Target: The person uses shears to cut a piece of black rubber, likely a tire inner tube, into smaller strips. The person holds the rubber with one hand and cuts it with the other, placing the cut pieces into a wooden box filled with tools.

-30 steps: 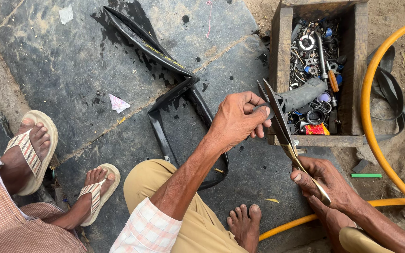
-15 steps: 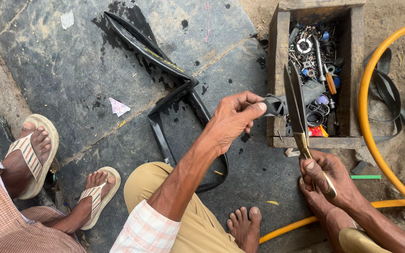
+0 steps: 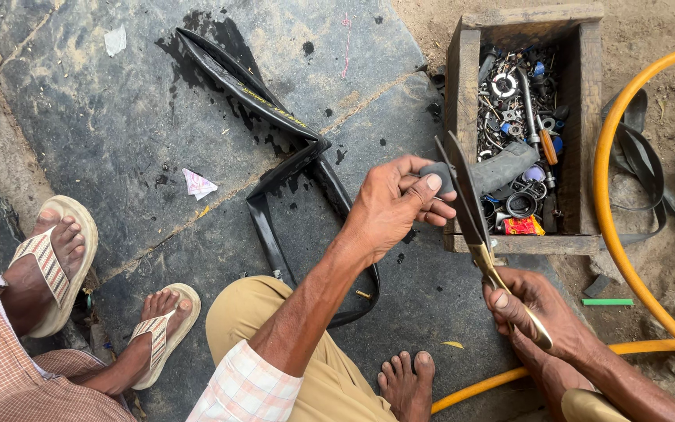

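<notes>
My left hand (image 3: 397,205) pinches a small grey piece of rubber (image 3: 436,173) between thumb and fingers. My right hand (image 3: 531,306) grips the brass-coloured handles of large scissors (image 3: 470,211), whose dark blades point up and are parted around the rubber piece. Both hands are raised over a dark stone slab, in front of a wooden box. A black bicycle inner tube (image 3: 291,168) lies folded on the wet slab to the left of my left hand.
The wooden box (image 3: 459,86) holds several metal parts, washers and tools. A yellow hose (image 3: 617,195) curves at the right. Another person's sandalled feet (image 3: 56,266) rest at the left. My bare foot (image 3: 406,379) is below my knee. A paper scrap (image 3: 197,184) lies on the slab.
The scissors have swung from lying low and slanted to standing more upright, blades now meeting the rubber piece. My left hand shifted slightly right and turned the piece toward the blades.
</notes>
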